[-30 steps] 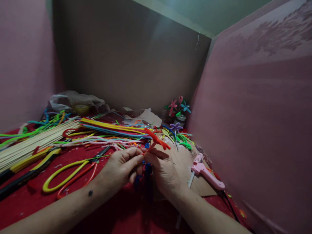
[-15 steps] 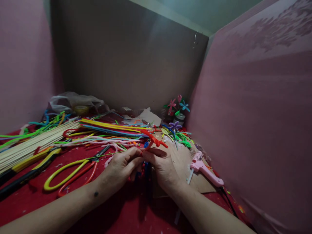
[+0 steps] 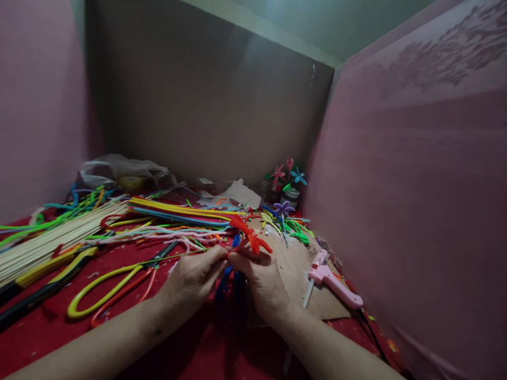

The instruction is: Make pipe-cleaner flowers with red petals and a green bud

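Near the middle, a red pipe-cleaner flower with looped petals sticks up above my fingertips. My left hand pinches the stem end of it, with the thumb and forefinger pressed together. Touching it from the other side, my right hand also has its thumb and fingers closed on the red stem, just below the petals. Blue pipe cleaners lie behind and under my hands, partly hidden by them. A thin green strand reaches leftward from my left hand across scissors with yellow and red handles.
Left are pliers, wooden sticks and many loose pipe cleaners. A pink glue gun rests on a cardboard sheet at right. Finished flowers stand by jars at the back, beneath the wall.
The red flower has turned, so its petals now show more spread. Both hands stay close together on its stem and have shifted slightly. The camera view has tilted a little.
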`<state>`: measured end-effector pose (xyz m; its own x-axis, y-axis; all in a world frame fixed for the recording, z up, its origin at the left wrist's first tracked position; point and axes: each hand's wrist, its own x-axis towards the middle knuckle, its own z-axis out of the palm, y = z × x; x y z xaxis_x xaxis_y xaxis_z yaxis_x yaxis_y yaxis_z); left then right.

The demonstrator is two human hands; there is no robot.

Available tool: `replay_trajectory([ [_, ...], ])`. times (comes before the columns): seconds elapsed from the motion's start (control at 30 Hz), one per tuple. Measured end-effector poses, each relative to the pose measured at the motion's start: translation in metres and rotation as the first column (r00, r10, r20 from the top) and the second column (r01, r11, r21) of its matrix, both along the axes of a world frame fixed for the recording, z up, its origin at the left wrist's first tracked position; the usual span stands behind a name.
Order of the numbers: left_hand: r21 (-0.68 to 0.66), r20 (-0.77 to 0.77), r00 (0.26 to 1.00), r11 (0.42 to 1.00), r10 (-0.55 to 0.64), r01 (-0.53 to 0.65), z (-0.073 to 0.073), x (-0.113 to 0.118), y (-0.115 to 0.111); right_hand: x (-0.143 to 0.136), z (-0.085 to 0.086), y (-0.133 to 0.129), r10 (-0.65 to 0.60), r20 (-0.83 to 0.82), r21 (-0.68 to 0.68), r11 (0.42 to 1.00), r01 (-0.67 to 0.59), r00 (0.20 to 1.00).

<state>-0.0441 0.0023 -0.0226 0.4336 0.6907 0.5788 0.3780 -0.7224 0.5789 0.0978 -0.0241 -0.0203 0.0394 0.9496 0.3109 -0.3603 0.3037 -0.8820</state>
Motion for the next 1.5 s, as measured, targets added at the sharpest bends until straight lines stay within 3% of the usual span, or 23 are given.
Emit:
replay_trajectory([
  [0.1,-0.043,0.04,0.999,0.999,-0.016,0.017,-0.003,0.0,0.001,0.0,0.0,0.0,0.012,0.037,0.056,0.998,-0.014,0.999],
  [0.23,-0.278,0.133,0.99,0.957,-0.049,0.084,-0.003,0.001,0.0,0.002,-0.004,0.001,-0.007,0.13,0.024,1.0,0.004,0.991],
  [0.37,-0.543,0.318,0.947,0.825,0.03,0.157,0.005,0.005,-0.002,0.004,-0.009,0.002,-0.021,0.219,0.051,0.999,0.011,0.975],
  [0.5,-0.691,0.342,0.938,0.692,0.06,0.208,0.019,0.007,-0.006,0.004,-0.012,0.004,0.015,0.171,0.023,1.0,-0.02,0.985],
  [0.7,-0.721,0.41,0.911,0.631,0.055,0.287,0.025,0.008,-0.009,0.004,-0.008,0.003,0.048,0.11,0.026,0.998,-0.051,0.993],
  [0.97,-0.693,0.422,0.906,0.66,0.045,0.29,0.013,0.007,-0.004,0.002,0.001,-0.001,0.068,0.165,0.026,0.997,-0.073,0.984],
  [1.17,-0.708,0.454,0.89,0.625,0.046,0.329,0.014,0.007,-0.007,0.002,0.004,-0.003,0.124,0.125,0.032,0.991,-0.129,0.984],
  [1.5,-0.739,0.468,0.88,0.58,0.077,0.343,0.024,0.009,-0.015,0.005,0.01,-0.006,0.083,0.195,0.015,0.996,-0.087,0.977],
])
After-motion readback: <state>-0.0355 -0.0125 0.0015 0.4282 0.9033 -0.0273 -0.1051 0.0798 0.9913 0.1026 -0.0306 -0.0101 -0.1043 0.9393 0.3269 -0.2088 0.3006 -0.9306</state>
